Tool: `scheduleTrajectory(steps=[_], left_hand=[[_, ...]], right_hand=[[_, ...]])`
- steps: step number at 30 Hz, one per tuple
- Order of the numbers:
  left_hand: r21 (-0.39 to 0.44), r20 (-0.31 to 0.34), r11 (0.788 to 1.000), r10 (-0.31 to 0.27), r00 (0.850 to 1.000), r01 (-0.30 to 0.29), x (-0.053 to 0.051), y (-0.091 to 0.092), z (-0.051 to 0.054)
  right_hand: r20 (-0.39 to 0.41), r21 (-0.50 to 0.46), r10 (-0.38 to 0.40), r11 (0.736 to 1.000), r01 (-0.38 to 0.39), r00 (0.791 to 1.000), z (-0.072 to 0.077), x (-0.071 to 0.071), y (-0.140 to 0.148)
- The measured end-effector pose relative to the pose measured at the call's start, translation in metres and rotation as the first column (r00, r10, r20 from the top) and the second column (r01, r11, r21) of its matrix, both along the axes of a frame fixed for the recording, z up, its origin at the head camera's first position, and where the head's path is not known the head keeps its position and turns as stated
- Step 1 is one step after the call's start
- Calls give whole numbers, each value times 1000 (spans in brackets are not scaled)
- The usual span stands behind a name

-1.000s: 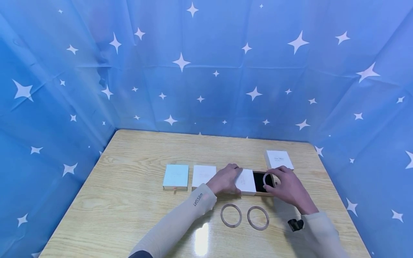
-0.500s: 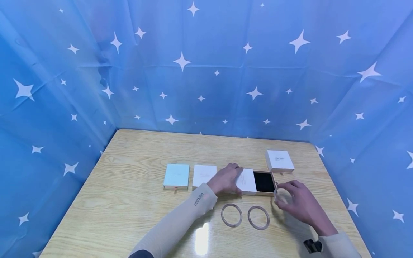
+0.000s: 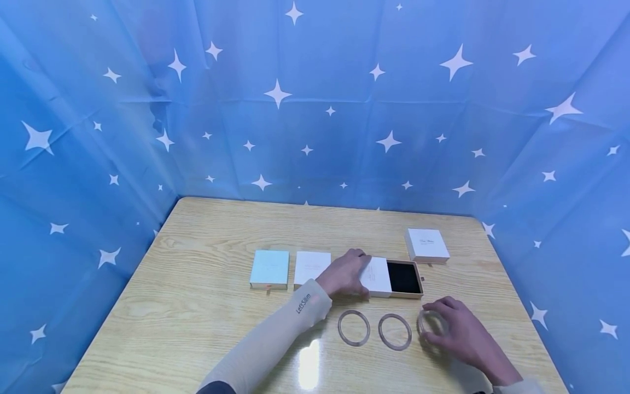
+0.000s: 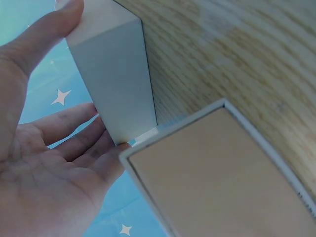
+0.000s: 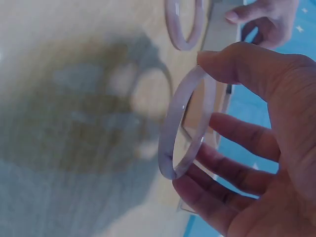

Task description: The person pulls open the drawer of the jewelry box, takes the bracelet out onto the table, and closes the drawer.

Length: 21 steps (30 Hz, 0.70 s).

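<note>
Plainly, your hands were well apart, each with a hold on something. Your left hand (image 3: 343, 273) gripped the white sleeve (image 3: 377, 277) of the half-drawn box, thumb on one side and fingers on the opposite one, while the black-lined tray (image 3: 404, 278) stuck out of its right end. Your right hand (image 3: 460, 331) pinched a pale, glossy bangle (image 5: 173, 123) between thumb and fingertips, just in front of that tray and a little to its right; whether it touched the counter (image 3: 197, 306), you could not tell. A second bangle (image 3: 339, 328) and a third bangle (image 3: 380, 328) lay flat, side by side without touching, to the left of the one you held. Left of your left hand sat a closed white box (image 3: 310, 266), partly covered by your wrist, with a pale blue box (image 3: 269, 268) beside it. Another white box (image 3: 427, 244) stood behind the tray's right end.
</note>
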State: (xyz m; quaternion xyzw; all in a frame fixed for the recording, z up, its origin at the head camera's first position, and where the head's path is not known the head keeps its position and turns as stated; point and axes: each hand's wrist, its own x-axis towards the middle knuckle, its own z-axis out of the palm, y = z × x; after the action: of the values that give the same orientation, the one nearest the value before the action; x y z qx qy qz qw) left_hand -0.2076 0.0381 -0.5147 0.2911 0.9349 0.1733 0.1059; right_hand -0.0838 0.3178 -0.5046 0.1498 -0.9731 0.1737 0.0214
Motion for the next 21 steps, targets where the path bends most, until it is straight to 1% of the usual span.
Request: scheduleTrajectory(steps=[3,10,15,21], left_hand=[[2,0,1000,4,1000,-4,0,1,0],[6,3,1000,2,1000,-2,0,1,-1],[4,7,1000,6,1000,-6,-1,0,-2],[-1,4,1000,1,1000,-1,-1,0,-1]], right_hand=[[-3,3,18,1000,-18,1000,-5,3,0],[32,24,6,1000,-7,999,-10,11,-4],[18,47,8,999,-9,1000,-13,11,-5],[21,46,12,999,-12,1000,-16,11,-5]])
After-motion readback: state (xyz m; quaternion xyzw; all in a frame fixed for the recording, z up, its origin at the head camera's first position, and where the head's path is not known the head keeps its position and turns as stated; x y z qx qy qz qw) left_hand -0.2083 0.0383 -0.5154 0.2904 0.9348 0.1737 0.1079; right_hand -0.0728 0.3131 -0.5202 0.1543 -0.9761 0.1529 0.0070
